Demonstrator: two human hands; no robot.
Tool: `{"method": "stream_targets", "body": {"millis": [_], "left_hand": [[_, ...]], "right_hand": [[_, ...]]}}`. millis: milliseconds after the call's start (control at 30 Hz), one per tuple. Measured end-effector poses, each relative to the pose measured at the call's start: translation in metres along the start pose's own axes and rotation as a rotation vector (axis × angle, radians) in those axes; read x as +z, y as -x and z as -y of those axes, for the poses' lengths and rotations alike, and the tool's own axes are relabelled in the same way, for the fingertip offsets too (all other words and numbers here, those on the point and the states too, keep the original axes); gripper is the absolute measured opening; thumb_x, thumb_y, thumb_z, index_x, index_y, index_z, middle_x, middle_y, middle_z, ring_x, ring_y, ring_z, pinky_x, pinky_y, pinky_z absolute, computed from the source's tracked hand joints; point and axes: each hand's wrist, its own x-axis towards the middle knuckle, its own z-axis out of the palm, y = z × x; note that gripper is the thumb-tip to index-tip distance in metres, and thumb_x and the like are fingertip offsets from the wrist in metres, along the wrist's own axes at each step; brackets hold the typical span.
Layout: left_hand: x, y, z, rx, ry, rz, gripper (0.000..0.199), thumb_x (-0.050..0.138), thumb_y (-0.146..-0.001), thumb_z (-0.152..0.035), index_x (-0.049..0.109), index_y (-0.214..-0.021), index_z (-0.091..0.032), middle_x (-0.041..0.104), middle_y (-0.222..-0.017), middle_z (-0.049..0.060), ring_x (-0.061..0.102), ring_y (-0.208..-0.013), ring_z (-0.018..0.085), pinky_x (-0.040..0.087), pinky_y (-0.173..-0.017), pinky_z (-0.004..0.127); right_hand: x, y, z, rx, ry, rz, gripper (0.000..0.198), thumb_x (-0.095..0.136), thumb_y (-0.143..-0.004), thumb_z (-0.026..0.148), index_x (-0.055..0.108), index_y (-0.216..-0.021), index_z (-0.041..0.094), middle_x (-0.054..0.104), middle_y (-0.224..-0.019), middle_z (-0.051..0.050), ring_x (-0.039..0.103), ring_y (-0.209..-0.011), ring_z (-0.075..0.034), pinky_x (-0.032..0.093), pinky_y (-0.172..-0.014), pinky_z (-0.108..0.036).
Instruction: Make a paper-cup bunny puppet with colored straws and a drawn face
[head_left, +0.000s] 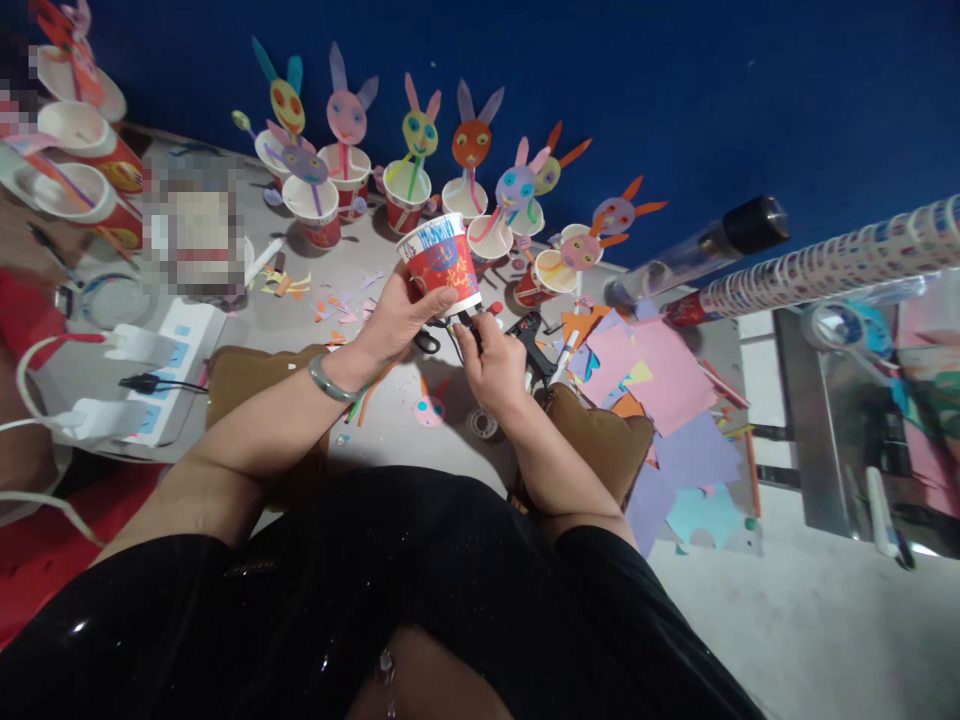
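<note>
My left hand (409, 315) is closed around a red paper cup (442, 268) with a white rim and yellow print, held tilted above the table. Close under the cup's base, my right hand (493, 362) is closed in a pinch on a small dark item, mostly hidden by the fingers. A black loop, like a scissor handle (427, 342), shows just left of that hand; whether it joins the pinched item I cannot tell. Below lies a pink paper rabbit face (429, 410) with blue eyes. Beside my right hand rests a black glue gun (534, 345).
Several red cups with paper rabbits (405, 182) line the back by a blue wall (600, 80). A long stack of cups (832, 262) leans at right, near coloured paper sheets (667, 365). A power strip (176, 370) with cables lies left, among paper scraps (345, 305).
</note>
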Motion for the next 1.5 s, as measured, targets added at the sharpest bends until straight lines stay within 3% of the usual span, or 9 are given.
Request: {"method": "stream_targets", "body": {"millis": [133,200,400,500,767,967,1067,1267,1500], "left_hand": [[-0.001,-0.001,0.0,0.001,-0.01,0.006,0.066,0.096,-0.057,-0.057,0.063,-0.104,-0.025,0.073,-0.096,0.001,0.07,-0.089,0.017,0.056,-0.082,0.032],[-0.002,-0.001,0.001,0.002,-0.008,0.003,0.064,0.096,-0.057,-0.056,0.063,-0.103,-0.025,0.073,-0.095,0.001,0.069,-0.085,0.016,0.057,-0.08,0.031],[0.0,0.0,0.001,-0.03,-0.015,-0.01,0.07,0.096,-0.055,-0.059,0.063,-0.105,-0.023,0.074,-0.095,0.001,0.072,-0.088,0.017,0.058,-0.083,0.03],[0.002,0.001,0.0,-0.034,0.001,-0.01,0.073,0.096,-0.053,-0.06,0.062,-0.105,-0.022,0.075,-0.096,0.002,0.072,-0.089,0.017,0.058,-0.083,0.03],[0.001,-0.001,0.003,-0.023,0.016,-0.015,0.071,0.097,-0.054,-0.057,0.06,-0.104,-0.021,0.072,-0.089,-0.001,0.069,-0.079,0.013,0.056,-0.076,0.027],[-0.002,-0.004,0.003,-0.084,0.088,-0.017,0.062,0.093,-0.061,-0.061,0.063,-0.099,-0.022,0.074,-0.088,-0.001,0.073,-0.081,0.015,0.059,-0.076,0.029],[-0.008,-0.008,0.001,-0.147,0.111,-0.052,0.054,0.085,-0.07,-0.065,0.065,-0.098,-0.022,0.077,-0.093,0.001,0.074,-0.101,0.021,0.06,-0.088,0.036],[-0.01,-0.01,-0.005,-0.263,0.177,-0.022,0.042,0.078,-0.077,-0.06,0.07,-0.101,-0.026,0.079,-0.097,0.002,0.062,-0.128,0.034,0.056,-0.103,0.051],[0.0,-0.001,-0.022,-0.317,0.191,0.042,0.04,0.063,-0.08,-0.049,0.067,-0.105,-0.018,0.08,-0.095,0.007,0.073,-0.115,0.032,0.065,-0.092,0.045]], "right_hand": [[-0.006,-0.006,0.004,0.27,-0.661,0.418,0.051,0.055,-0.089,0.076,0.045,-0.078,0.027,0.034,-0.046,0.012,0.022,-0.039,-0.008,0.022,-0.044,-0.025],[-0.006,-0.008,0.004,0.346,-0.777,0.501,0.049,0.054,-0.088,0.075,0.045,-0.08,0.027,0.03,-0.044,0.014,0.016,-0.037,-0.008,0.019,-0.041,-0.025],[0.0,-0.002,-0.002,0.006,-0.099,0.031,0.042,0.057,-0.092,0.061,0.046,-0.076,0.025,0.045,-0.058,0.005,0.038,-0.055,-0.011,0.029,-0.058,-0.028],[0.0,0.001,-0.001,-0.019,0.097,-0.064,0.037,0.057,-0.093,0.058,0.05,-0.08,0.024,0.046,-0.061,0.003,0.04,-0.058,-0.013,0.029,-0.061,-0.029],[-0.004,-0.008,0.001,0.388,-0.845,0.499,0.051,0.062,-0.086,0.074,0.047,-0.08,0.026,0.033,-0.044,0.014,0.015,-0.035,-0.006,0.016,-0.039,-0.024],[0.0,-0.002,-0.001,0.074,-0.397,0.153,0.052,0.065,-0.087,0.07,0.046,-0.073,0.024,0.042,-0.055,0.008,0.035,-0.053,-0.008,0.027,-0.051,-0.025],[-0.003,0.001,0.003,-0.022,-0.269,0.151,0.046,0.061,-0.092,0.064,0.048,-0.076,0.023,0.042,-0.06,0.007,0.037,-0.059,-0.01,0.03,-0.057,-0.027],[-0.01,0.001,0.006,-0.108,-0.287,0.126,0.047,0.06,-0.093,0.065,0.047,-0.077,0.023,0.04,-0.063,0.007,0.035,-0.06,-0.009,0.031,-0.06,-0.028],[-0.006,0.0,-0.004,-0.1,-0.429,-0.007,0.05,0.061,-0.09,0.072,0.048,-0.079,0.025,0.039,-0.064,0.005,0.036,-0.059,-0.011,0.032,-0.055,-0.028]]}}
